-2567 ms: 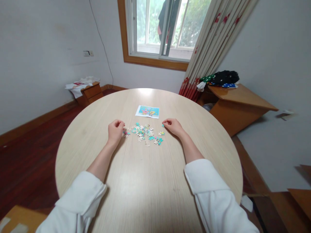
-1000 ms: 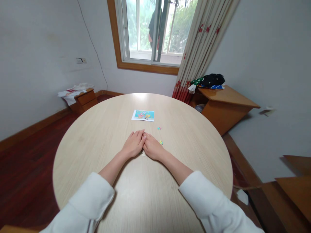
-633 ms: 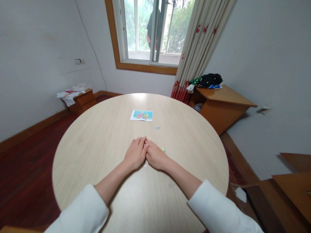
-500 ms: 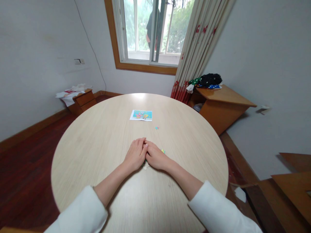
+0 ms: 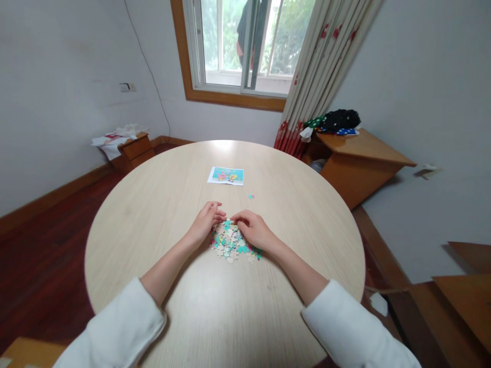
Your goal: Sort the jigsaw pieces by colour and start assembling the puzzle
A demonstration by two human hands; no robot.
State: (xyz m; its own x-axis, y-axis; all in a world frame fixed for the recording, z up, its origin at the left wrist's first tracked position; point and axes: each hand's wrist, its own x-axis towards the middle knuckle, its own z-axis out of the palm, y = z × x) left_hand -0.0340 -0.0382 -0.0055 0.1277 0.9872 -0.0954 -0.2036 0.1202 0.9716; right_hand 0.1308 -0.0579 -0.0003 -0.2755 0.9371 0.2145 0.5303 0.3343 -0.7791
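Observation:
A loose heap of jigsaw puzzle pieces (image 5: 229,240), some turquoise and some showing pale backs, lies on the round table (image 5: 164,204). My left hand (image 5: 207,220) rests at the heap's left edge, its fingers apart and slightly curled. On the other side my right hand (image 5: 252,227) curves over the heap's right part, its fingers bent and touching or just above the pieces. Neither hand visibly holds a piece. One stray puzzle piece (image 5: 251,196) or small cluster lies beyond the right hand. Farther off is a small cartoon picture sheet (image 5: 226,176) on a turquoise ground.
A wooden cabinet (image 5: 356,158) with dark and patterned cloth (image 5: 339,120) on top stands behind the table at right. At left a small drawer unit (image 5: 136,151) bears white cloths or papers. A window (image 5: 245,46) and a curtain (image 5: 318,66) are at the back.
My hands, cupped together over the heap before, have drawn apart to its left and right sides. The puzzle pieces beneath are now uncovered. The camera view has shifted slightly.

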